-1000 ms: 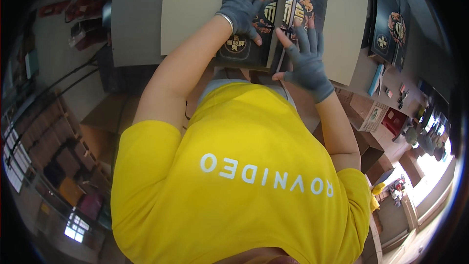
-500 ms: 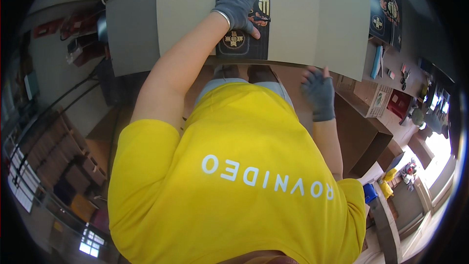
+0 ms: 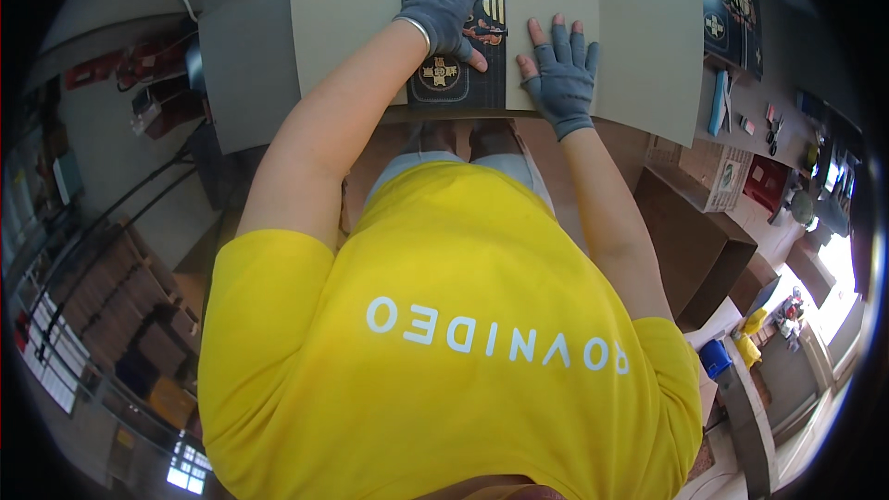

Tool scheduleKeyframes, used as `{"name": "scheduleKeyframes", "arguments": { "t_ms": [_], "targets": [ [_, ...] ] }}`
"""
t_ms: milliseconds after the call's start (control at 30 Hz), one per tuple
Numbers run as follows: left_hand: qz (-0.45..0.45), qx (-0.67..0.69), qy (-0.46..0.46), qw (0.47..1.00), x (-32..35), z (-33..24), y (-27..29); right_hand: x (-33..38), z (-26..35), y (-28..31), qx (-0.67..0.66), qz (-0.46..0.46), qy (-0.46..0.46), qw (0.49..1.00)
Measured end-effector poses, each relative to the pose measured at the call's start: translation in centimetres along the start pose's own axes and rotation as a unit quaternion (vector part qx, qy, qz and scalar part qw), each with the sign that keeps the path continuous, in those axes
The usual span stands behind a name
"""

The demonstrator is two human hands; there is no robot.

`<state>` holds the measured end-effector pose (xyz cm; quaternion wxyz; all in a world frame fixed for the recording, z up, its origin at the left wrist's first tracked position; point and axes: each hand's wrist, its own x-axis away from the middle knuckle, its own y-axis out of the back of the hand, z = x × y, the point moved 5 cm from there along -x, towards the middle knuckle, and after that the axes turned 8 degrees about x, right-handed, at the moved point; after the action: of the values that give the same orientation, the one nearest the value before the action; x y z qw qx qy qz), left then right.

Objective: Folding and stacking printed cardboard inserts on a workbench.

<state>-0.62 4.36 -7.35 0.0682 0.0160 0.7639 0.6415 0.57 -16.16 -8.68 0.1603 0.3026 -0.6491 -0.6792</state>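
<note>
A black printed panel [image 3: 463,93] with gold and orange designs lies at the middle of the table, with pale greenish-grey sheets or board on either side of it. My left hand [image 3: 440,14], in a grey fingerless glove, rests on the panel with its fingers spread. To the right of it, my right hand [image 3: 561,79] lies palm down on the pale board [image 3: 639,46], fingers stretched and apart. That hand wears a matching glove. Neither hand holds anything. Part of the panel is hidden beneath my left hand.
Another black printed piece [image 3: 732,9] lies at the far right. Near it on the side table are scissors [image 3: 774,141] and a light-blue strip-like item [image 3: 718,102]. A brown cardboard box [image 3: 699,241] stands below the table's right side. Dark red items [image 3: 153,60] are at the left.
My right hand has risen from below the table's front edge and come down on the pale board. My left hand stays spread on the black panel.
</note>
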Motion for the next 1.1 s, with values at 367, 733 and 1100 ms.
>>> {"name": "scheduleKeyframes", "arguments": {
  "t_ms": [367,733,1100],
  "targets": [
    [0.236,-0.03,0.07,0.969,-1.1,-0.3,1.2,-0.7,1.0,0.9,-0.059,0.008,-0.03,0.998],
    [-0.052,0.044,0.001,0.998,-1.7,5.0,-0.5,-1.3,2.5,0.8,-0.014,0.07,-0.008,0.997],
    [-0.032,0.058,0.078,0.995,-13.5,14.6,0.4,-1.1,2.8,0.5,-0.008,0.099,-0.001,0.995]
  ]
}}
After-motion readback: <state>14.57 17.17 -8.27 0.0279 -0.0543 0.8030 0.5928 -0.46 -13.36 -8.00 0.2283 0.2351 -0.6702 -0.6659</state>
